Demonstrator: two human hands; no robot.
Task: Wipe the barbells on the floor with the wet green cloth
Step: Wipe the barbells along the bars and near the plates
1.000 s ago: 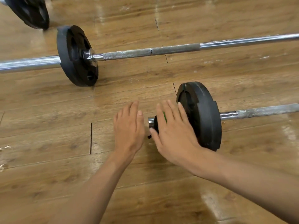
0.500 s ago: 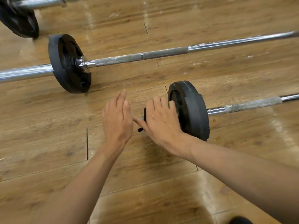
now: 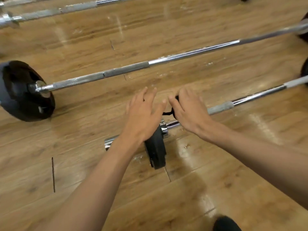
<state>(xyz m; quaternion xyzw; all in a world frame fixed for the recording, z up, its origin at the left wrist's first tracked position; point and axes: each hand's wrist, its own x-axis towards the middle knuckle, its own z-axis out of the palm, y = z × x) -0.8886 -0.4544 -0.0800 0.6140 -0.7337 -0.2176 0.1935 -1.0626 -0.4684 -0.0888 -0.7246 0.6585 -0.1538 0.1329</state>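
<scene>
Two hands, left (image 3: 144, 117) and right (image 3: 188, 110), hover close together, only a narrow gap between their fingertips. Directly beneath them lies the near barbell (image 3: 250, 100), its bar running away to the right of the right hand, blocking low passage there. Under the left wrist stands a black weight plate (image 3: 155, 150), upright on edge, with a short chrome sleeve end (image 3: 110, 142) poking out to the left. Beyond the fingertips a strip of bare wooden floor (image 3: 166, 84) is open, then a second barbell (image 3: 150, 64) crosses, its large plate (image 3: 23, 92) well to the left. Floor left of the left forearm and between both forearms lies open.
</scene>
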